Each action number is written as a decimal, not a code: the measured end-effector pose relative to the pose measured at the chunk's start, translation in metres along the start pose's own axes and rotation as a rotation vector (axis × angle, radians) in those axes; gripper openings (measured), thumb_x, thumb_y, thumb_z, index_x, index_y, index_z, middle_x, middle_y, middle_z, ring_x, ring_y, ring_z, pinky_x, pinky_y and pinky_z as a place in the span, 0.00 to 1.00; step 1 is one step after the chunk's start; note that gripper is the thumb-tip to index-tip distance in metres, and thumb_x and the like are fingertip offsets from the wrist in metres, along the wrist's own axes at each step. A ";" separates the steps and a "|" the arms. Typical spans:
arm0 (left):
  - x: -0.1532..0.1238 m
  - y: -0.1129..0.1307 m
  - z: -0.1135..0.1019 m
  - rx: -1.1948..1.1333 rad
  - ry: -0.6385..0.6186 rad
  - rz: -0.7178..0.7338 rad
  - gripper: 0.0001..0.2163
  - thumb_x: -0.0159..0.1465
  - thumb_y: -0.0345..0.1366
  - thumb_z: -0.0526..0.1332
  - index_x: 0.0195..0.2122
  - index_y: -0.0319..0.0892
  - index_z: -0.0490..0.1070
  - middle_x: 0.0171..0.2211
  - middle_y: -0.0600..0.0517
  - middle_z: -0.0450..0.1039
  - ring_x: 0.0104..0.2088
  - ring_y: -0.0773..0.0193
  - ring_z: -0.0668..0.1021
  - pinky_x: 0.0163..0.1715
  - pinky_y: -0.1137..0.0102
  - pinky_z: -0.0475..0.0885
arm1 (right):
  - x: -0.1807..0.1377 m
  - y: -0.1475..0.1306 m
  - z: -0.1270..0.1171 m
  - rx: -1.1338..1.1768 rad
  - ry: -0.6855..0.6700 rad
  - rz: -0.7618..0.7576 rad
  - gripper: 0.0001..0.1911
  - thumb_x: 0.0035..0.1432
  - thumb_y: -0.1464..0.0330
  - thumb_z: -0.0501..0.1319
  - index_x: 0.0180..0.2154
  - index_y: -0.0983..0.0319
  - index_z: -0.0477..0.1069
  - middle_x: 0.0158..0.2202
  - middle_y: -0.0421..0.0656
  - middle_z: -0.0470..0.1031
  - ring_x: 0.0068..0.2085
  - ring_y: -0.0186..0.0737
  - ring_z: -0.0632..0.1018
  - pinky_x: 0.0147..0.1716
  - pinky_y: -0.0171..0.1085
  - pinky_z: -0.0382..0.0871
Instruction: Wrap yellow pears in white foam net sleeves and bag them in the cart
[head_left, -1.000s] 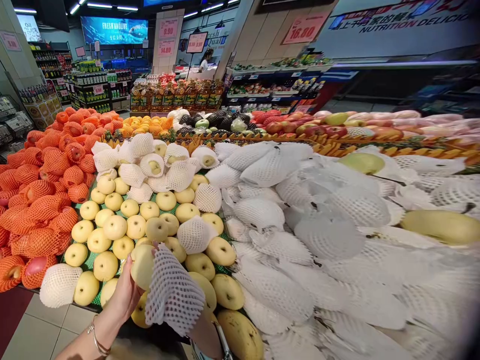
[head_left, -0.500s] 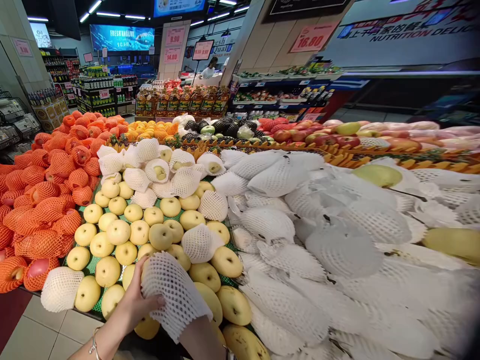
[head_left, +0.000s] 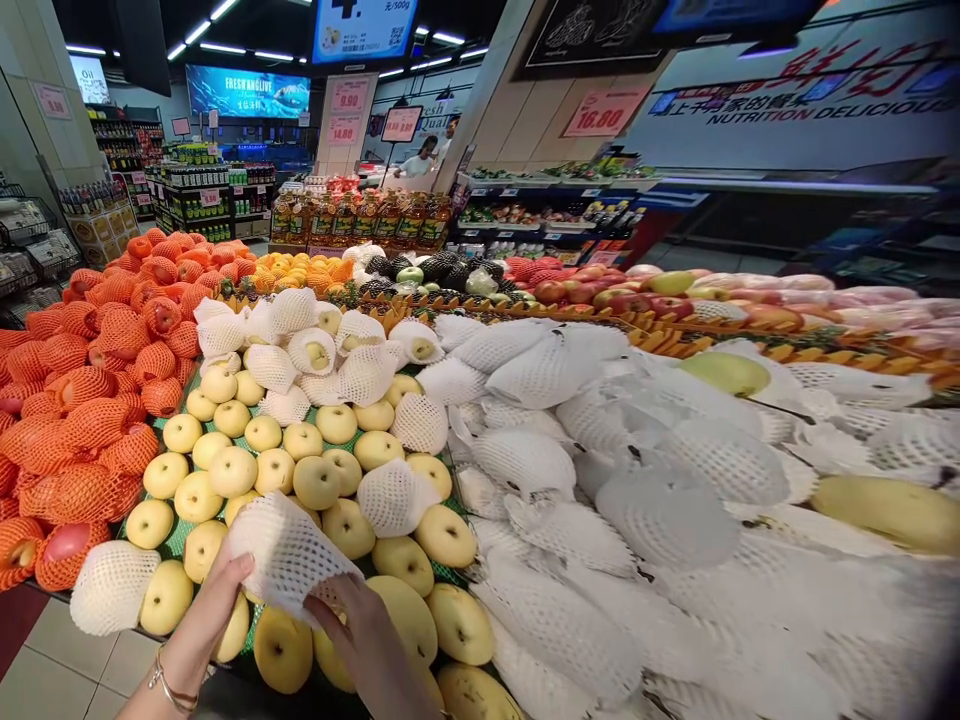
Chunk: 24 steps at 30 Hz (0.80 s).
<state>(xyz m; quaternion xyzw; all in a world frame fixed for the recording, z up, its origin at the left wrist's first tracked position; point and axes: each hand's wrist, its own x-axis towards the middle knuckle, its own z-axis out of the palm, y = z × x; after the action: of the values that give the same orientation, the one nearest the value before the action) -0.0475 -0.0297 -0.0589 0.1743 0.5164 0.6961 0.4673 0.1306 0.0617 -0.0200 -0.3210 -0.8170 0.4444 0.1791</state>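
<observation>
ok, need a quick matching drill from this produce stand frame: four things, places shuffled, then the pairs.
Things
1. white foam net
2. orange-netted fruit
3. oil bottles
4. bare yellow pears

Places
A. far back, behind the fruit stand
B. left end of the stand
C. between both hands, left hand and right hand
D. on the green mat, just beyond the hands

Pairs: 1-C, 2-B, 3-A, 4-D
</observation>
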 end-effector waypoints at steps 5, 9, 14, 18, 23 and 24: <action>-0.003 0.010 -0.005 0.152 -0.004 0.036 0.36 0.48 0.54 0.71 0.56 0.41 0.75 0.62 0.41 0.71 0.69 0.39 0.60 0.70 0.50 0.50 | 0.015 -0.002 0.007 0.175 -0.067 0.097 0.26 0.51 0.76 0.57 0.54 0.60 0.69 0.58 0.48 0.73 0.60 0.49 0.73 0.61 0.50 0.66; -0.003 0.030 0.002 0.323 -0.089 0.030 0.28 0.50 0.50 0.71 0.50 0.42 0.79 0.58 0.42 0.75 0.65 0.38 0.66 0.69 0.50 0.53 | 0.018 -0.010 0.000 0.236 -0.150 0.078 0.35 0.47 0.75 0.60 0.59 0.61 0.64 0.61 0.50 0.69 0.62 0.50 0.70 0.63 0.50 0.64; -0.008 0.028 0.010 0.302 -0.049 -0.021 0.22 0.56 0.49 0.68 0.48 0.42 0.80 0.55 0.44 0.78 0.66 0.42 0.66 0.70 0.51 0.51 | 0.019 -0.022 -0.009 0.086 -0.110 0.084 0.29 0.41 0.80 0.62 0.49 0.62 0.72 0.53 0.50 0.75 0.57 0.54 0.74 0.60 0.51 0.68; -0.004 0.015 0.013 -0.003 0.023 -0.045 0.26 0.59 0.53 0.65 0.50 0.38 0.78 0.57 0.42 0.76 0.67 0.43 0.65 0.69 0.51 0.53 | 0.018 -0.014 0.004 0.051 0.046 -0.064 0.24 0.49 0.78 0.63 0.49 0.57 0.73 0.50 0.47 0.78 0.54 0.52 0.78 0.57 0.51 0.72; 0.002 0.013 0.017 -0.053 0.102 0.009 0.28 0.59 0.53 0.65 0.53 0.37 0.75 0.60 0.41 0.73 0.68 0.45 0.64 0.69 0.53 0.55 | 0.012 0.009 0.030 -0.059 0.075 -0.051 0.30 0.53 0.76 0.61 0.59 0.62 0.66 0.59 0.53 0.73 0.60 0.54 0.74 0.59 0.50 0.72; 0.002 0.013 0.017 -0.010 0.127 0.012 0.29 0.59 0.53 0.64 0.55 0.38 0.74 0.61 0.41 0.72 0.69 0.46 0.62 0.69 0.53 0.53 | 0.011 0.014 0.035 -0.081 0.064 -0.030 0.32 0.54 0.76 0.60 0.61 0.63 0.63 0.62 0.55 0.69 0.63 0.54 0.71 0.60 0.51 0.70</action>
<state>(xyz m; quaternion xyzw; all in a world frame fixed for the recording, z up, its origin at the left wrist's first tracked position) -0.0420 -0.0194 -0.0411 0.1305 0.5405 0.7110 0.4304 0.1073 0.0534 -0.0504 -0.3297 -0.8329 0.3976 0.1985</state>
